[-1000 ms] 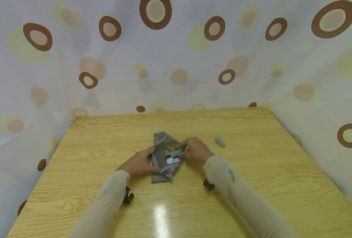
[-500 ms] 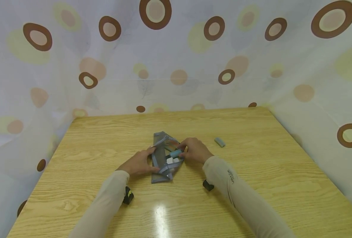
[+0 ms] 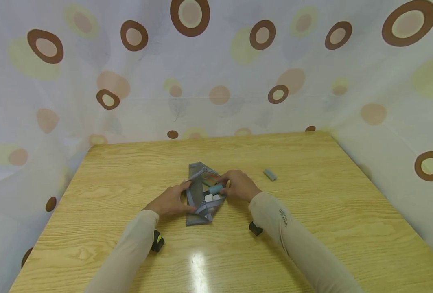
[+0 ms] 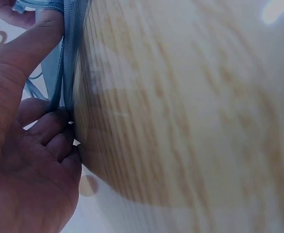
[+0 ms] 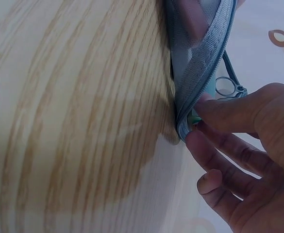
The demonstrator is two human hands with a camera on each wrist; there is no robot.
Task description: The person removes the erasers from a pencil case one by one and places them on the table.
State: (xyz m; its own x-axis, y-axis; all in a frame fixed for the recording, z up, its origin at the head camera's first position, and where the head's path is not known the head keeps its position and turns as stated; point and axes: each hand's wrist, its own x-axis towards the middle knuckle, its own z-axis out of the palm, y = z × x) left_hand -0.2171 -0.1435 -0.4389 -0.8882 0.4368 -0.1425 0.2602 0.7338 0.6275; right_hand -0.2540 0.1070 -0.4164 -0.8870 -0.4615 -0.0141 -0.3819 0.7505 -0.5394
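Note:
In the head view, a grey mesh zip pouch (image 3: 196,199) lies unzipped near the middle of the table. Through its opening show a light-blue cylinder (image 3: 215,189) with a dark end and small white blocks (image 3: 209,197). My left hand (image 3: 169,200) grips the pouch's left side; the left wrist view shows the thumb against the zipper strip (image 4: 69,53) and fingers curled below. On the opposite side, my right hand (image 3: 239,185) pinches the rim, thumb and fingertips close to the blue cylinder. In the right wrist view, the zipper edge (image 5: 207,73) runs to those fingertips, which partly hide the contents.
A small grey-green piece (image 3: 270,175) lies on the wooden table (image 3: 304,228), right of the pouch. Black wrist devices are under both sleeves, the left one (image 3: 158,241) and the right one (image 3: 255,228). A patterned curtain (image 3: 216,73) hangs behind the table and along both sides.
Both hands and the pouch stay almost exactly where they were. The right sleeve has shifted very slightly left, and the head view itself has moved a touch.

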